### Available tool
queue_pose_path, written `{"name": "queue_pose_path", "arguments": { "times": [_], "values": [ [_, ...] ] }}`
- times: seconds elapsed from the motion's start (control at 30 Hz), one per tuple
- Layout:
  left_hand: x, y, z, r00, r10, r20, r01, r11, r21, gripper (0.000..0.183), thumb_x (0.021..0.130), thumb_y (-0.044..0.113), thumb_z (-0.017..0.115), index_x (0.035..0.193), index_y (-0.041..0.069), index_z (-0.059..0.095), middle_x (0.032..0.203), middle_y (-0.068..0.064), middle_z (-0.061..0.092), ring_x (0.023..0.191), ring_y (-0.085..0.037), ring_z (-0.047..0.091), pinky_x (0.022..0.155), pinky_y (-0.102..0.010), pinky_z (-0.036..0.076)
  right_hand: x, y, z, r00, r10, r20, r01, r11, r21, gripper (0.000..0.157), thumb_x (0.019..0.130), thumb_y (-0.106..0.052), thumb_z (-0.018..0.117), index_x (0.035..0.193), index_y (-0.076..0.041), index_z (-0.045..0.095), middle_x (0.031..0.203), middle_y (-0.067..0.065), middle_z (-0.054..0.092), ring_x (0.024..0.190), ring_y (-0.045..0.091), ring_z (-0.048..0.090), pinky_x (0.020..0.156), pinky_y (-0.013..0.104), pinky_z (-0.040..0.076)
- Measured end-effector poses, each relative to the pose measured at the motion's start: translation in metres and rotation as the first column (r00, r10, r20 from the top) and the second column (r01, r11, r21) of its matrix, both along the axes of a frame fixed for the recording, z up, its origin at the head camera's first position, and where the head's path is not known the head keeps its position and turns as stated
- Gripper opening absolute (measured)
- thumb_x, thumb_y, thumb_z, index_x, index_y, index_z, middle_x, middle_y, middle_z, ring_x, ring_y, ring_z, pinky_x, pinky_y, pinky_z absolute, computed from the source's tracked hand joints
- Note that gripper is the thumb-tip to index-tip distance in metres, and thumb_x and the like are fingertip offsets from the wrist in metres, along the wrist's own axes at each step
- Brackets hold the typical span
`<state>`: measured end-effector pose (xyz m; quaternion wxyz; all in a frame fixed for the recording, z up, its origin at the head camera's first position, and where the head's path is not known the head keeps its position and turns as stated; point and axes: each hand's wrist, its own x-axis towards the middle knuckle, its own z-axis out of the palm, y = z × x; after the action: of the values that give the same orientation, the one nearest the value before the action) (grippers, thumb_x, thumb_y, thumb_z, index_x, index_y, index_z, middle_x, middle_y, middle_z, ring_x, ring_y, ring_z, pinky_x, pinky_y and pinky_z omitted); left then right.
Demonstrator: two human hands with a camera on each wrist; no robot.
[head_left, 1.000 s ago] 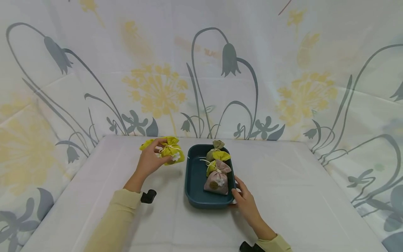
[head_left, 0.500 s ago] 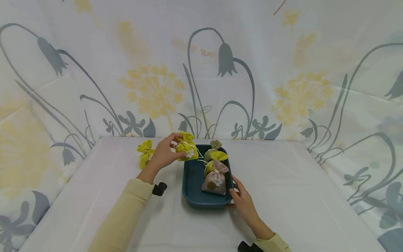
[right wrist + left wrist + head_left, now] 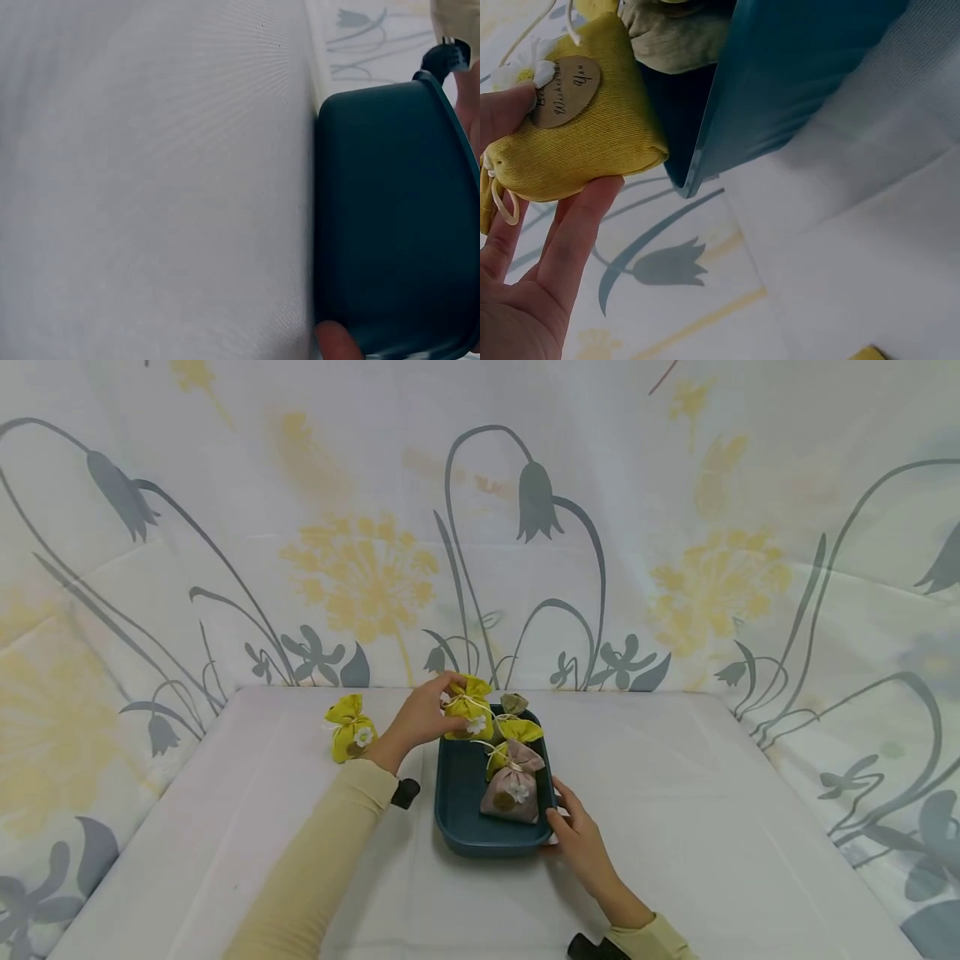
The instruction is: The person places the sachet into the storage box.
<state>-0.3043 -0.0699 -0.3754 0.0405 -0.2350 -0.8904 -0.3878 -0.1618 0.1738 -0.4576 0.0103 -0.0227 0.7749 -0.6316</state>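
Note:
My left hand (image 3: 427,714) pinches a yellow drawstring pouch (image 3: 469,710) over the far left part of a dark teal tray (image 3: 495,847). The left wrist view shows the pouch's white flower and round brown tag with handwriting-style lettering, thumb on the front and fingers behind. Inside the tray's right side lie a mauve pouch (image 3: 513,793), another yellow pouch (image 3: 525,730) partly behind it, and an olive-brown pouch (image 3: 514,703) at the far end. My right hand (image 3: 585,839) holds the tray's right wall near the front; in the right wrist view one fingertip (image 3: 337,341) shows low against the tray.
One more yellow pouch (image 3: 351,728) with a white flower rests on the white-covered table (image 3: 720,827), left of the tray. Behind the table hangs a flower-printed cloth (image 3: 375,568).
My left hand has carried the yellow pouch rightward from beside the tray to over its far left part, uncovering the yellow pouch on the table. The right hand stays on the tray.

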Motion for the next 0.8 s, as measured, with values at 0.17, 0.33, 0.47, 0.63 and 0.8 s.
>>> {"name": "queue_pose_path", "arguments": {
  "times": [0.17,0.33,0.47,0.63,0.8],
  "values": [
    [-0.006,0.011,-0.001,0.999,0.002,0.053,0.001,0.998,-0.055,0.055,0.077,0.017,0.077,0.123,0.013,0.049,0.114,-0.008,0.055,0.101,-0.024,0.053,0.077,-0.039,0.046,0.000,0.000,0.000,1.000,0.002,0.005,-0.002,1.000,0.003,0.050,0.098,-0.010,0.043,0.146,-0.006,0.027,0.138,0.030,0.033,0.116,0.043,0.046,0.065,0.042,0.054],
    [-0.009,0.019,-0.004,0.996,0.019,0.086,-0.011,0.996,-0.091,0.052,0.076,0.017,0.077,0.121,0.011,0.050,0.114,-0.009,0.056,0.099,-0.025,0.053,0.076,-0.039,0.047,0.000,0.000,0.000,1.000,0.001,0.008,-0.001,1.000,-0.001,0.050,0.098,-0.010,0.043,0.146,-0.006,0.027,0.138,0.030,0.033,0.115,0.043,0.047,0.065,0.042,0.054],
    [-0.011,0.019,-0.007,0.993,0.042,0.111,-0.029,0.993,-0.114,0.048,0.075,0.014,0.078,0.114,0.011,0.050,0.111,-0.009,0.056,0.102,-0.026,0.053,0.078,-0.040,0.047,0.000,0.000,-0.001,1.000,0.008,0.012,-0.008,1.000,-0.011,0.050,0.099,-0.010,0.043,0.146,-0.006,0.026,0.138,0.030,0.032,0.116,0.044,0.045,0.065,0.043,0.054],
    [-0.012,0.016,-0.009,0.993,0.030,0.118,-0.012,0.988,-0.153,0.045,0.071,0.009,0.080,0.103,0.011,0.048,0.101,-0.009,0.057,0.093,-0.025,0.053,0.077,-0.039,0.046,0.000,0.001,-0.002,1.000,0.012,0.002,-0.012,1.000,-0.003,0.050,0.099,-0.010,0.043,0.146,-0.006,0.026,0.139,0.030,0.032,0.116,0.044,0.046,0.065,0.043,0.054],
    [-0.012,0.017,-0.013,0.992,0.011,0.129,0.019,0.974,-0.225,0.044,0.071,0.007,0.080,0.101,0.010,0.048,0.092,-0.007,0.055,0.083,-0.022,0.051,0.073,-0.036,0.044,0.000,0.002,-0.001,1.000,0.009,-0.002,-0.009,1.000,0.003,0.050,0.098,-0.010,0.043,0.146,-0.006,0.026,0.138,0.031,0.032,0.115,0.044,0.047,0.064,0.042,0.054]
  ]
}}
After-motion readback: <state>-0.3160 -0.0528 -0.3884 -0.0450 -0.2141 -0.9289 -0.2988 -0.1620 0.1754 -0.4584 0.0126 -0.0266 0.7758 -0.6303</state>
